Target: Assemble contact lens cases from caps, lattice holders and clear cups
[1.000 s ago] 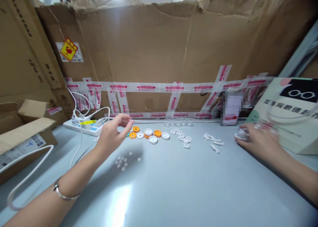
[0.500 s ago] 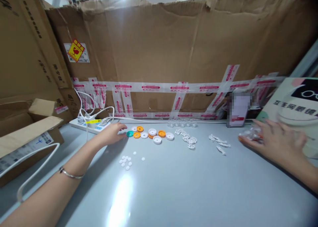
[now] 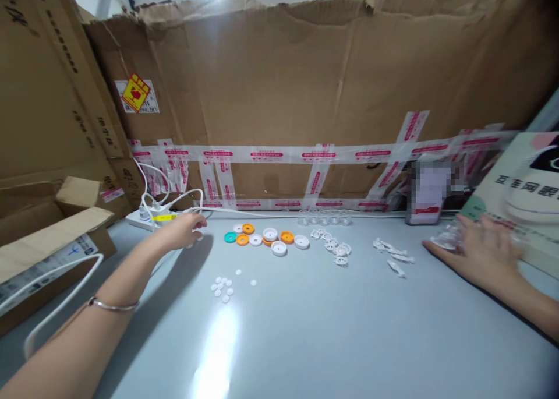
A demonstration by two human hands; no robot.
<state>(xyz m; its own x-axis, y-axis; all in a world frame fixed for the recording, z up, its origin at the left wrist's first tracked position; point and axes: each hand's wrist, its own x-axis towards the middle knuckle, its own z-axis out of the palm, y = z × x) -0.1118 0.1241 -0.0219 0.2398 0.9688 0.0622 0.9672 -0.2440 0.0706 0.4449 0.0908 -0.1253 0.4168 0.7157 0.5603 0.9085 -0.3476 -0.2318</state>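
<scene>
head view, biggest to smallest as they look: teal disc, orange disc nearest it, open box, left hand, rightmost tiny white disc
Open box
Left hand
Teal disc and orange disc, too alike to rank
Tiny white disc

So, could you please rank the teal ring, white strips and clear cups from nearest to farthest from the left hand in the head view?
1. Teal ring: just right of the left hand.
2. Clear cups: at the rear, mid-view.
3. White strips: farther right.

Head-worn view, forward and down at both hands (image 3: 184,231) (image 3: 491,253)
</scene>
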